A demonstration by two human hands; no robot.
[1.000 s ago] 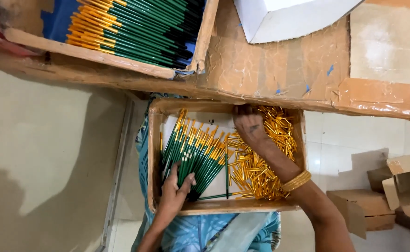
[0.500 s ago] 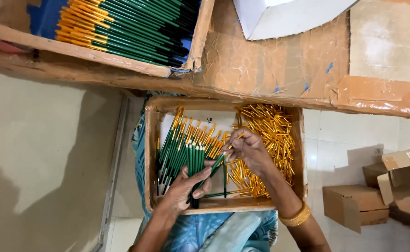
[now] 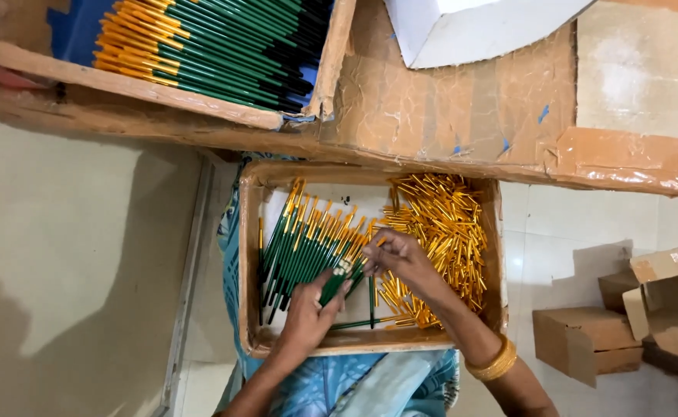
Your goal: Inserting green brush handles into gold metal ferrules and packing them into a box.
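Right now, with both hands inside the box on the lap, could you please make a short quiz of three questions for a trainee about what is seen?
1. True or false: the gold caps lie in the right part of the cardboard box, and the green pens in the left part.
2. What does the left hand hold? A) a bundle of green pens B) a small brown carton C) a white box
3. Fill in: the right hand wears gold ______ at the wrist.

Key
1. True.
2. A.
3. Bangles.
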